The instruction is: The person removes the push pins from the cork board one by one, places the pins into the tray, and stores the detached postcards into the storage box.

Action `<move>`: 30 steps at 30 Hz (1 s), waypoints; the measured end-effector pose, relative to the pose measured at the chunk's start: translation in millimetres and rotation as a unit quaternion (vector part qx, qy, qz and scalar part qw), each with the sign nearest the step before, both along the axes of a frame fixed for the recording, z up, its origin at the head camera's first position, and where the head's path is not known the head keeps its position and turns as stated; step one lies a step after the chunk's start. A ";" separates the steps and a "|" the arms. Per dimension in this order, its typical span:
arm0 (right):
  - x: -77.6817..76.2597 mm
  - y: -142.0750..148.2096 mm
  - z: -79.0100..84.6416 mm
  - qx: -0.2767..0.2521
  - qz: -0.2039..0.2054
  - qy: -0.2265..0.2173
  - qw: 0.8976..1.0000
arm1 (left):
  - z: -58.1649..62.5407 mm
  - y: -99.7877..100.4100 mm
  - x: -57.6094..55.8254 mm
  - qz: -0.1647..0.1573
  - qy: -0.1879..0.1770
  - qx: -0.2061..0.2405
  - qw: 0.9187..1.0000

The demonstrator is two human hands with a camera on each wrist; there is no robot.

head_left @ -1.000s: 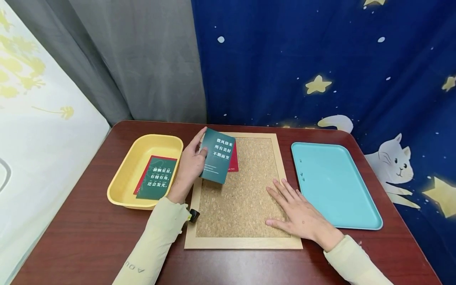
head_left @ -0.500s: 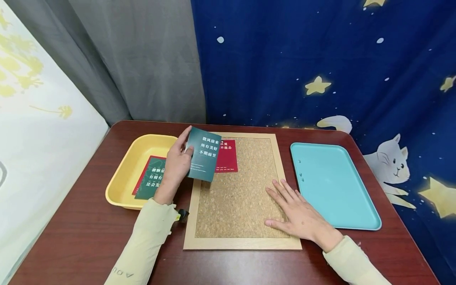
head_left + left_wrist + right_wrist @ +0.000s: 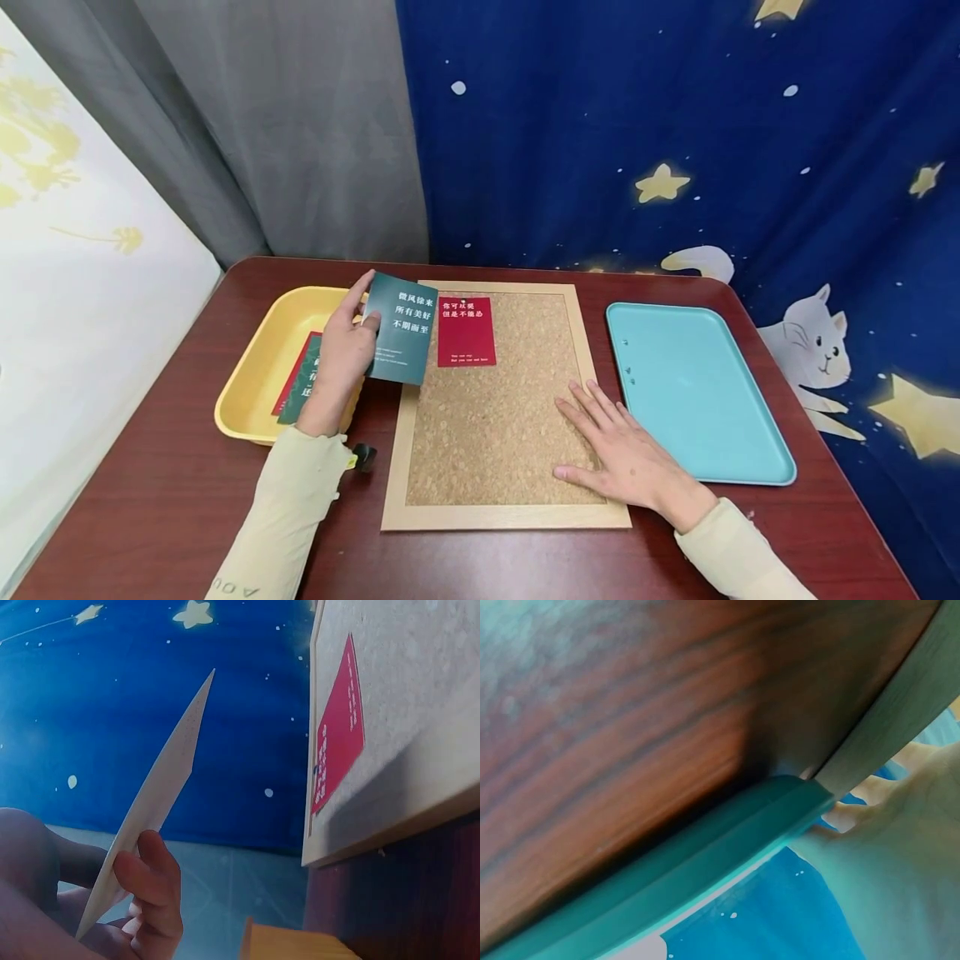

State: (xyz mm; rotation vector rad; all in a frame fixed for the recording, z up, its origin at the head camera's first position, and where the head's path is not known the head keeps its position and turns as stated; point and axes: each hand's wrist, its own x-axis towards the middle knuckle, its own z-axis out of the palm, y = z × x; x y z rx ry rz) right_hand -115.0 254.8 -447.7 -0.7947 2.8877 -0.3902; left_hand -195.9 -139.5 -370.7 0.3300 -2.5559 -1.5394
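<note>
My left hand (image 3: 347, 346) pinches a green card (image 3: 401, 329) with white lettering by its left edge, thumb on the printed face. The card is tilted up between the yellow basket and the corkboard, overlapping the board's left frame in the head view; its pale back (image 3: 161, 780) shows in the left wrist view. A red card (image 3: 467, 332) lies at the upper left of the wood-framed corkboard (image 3: 510, 433), with a small pin at its top edge. My right hand (image 3: 618, 458) rests with spread fingers on the board's lower right side and frame.
The yellow basket (image 3: 247, 392) at the left holds a green card (image 3: 302, 387) over a red card (image 3: 288, 387), partly hidden by my left forearm. A light-blue tray (image 3: 705, 392) at the right carries several small pins (image 3: 628, 371) near its left edge. Curtains hang behind the table.
My left hand has carried the green card leftward, away from the corkboard and toward the basket, uncovering the pinned red card. The right hand has stayed in place on the board.
</note>
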 end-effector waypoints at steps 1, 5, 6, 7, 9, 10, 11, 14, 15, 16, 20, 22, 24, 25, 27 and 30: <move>0.0 -0.2 0.1 -0.001 0.001 0.003 1.000 | -0.1 -1.3 0.5 0.001 0.000 -0.003 1.000; 0.7 -0.9 0.0 -0.005 0.004 0.004 1.000 | -1.3 -7.6 2.5 0.007 -0.007 -0.009 1.000; 1.0 -1.0 0.0 -0.006 0.005 0.006 1.000 | -1.8 -9.6 3.0 0.006 -0.008 -0.010 1.000; 1.2 -1.2 -0.1 -0.008 0.006 0.008 1.000 | -2.2 -11.6 3.5 0.007 -0.011 -0.012 1.000; 1.4 -1.2 -0.8 -0.008 0.006 0.008 1.000 | -3.3 -15.6 4.6 0.007 -0.014 -0.015 1.000; 1.4 -1.0 -1.2 -0.009 0.005 0.009 1.000 | -3.9 -17.8 5.1 0.007 -0.014 -0.017 1.000; 1.5 -0.9 -1.5 -0.008 0.006 0.011 1.000 | -4.9 -20.0 5.3 0.008 -0.013 -0.020 1.000; 1.6 0.1 -1.6 -0.009 0.005 0.015 1.000 | -7.4 -25.9 5.7 0.012 -0.005 -0.024 1.000; 1.6 0.4 -1.6 -0.009 0.005 0.016 1.000 | -8.4 -27.8 5.7 0.013 -0.002 -0.025 1.000; 1.8 0.6 -1.6 -0.009 0.005 0.015 1.000 | -9.6 -29.7 5.9 0.015 0.001 -0.027 1.000; 2.2 0.8 -1.5 -0.009 0.005 0.009 1.000 | -13.7 -36.7 7.5 0.023 0.003 -0.031 0.999; 2.1 0.8 -1.6 -0.009 0.005 0.005 1.000 | -14.9 -40.7 9.1 0.028 0.001 -0.038 0.999; 1.7 0.7 -2.2 -0.007 0.005 0.005 1.000 | -15.8 -45.4 11.0 0.031 -0.001 -0.041 0.999; 1.7 0.6 -2.3 -0.006 0.006 0.006 1.000 | -16.4 -47.9 12.0 0.032 -0.002 -0.044 0.999; 1.4 0.7 -1.8 -0.006 0.007 0.008 1.000 | -17.5 -53.5 13.5 0.034 -0.005 -0.044 0.998; 0.7 0.6 -0.9 -0.004 0.007 0.010 1.000 | -18.4 -60.9 15.0 0.038 -0.004 -0.035 0.999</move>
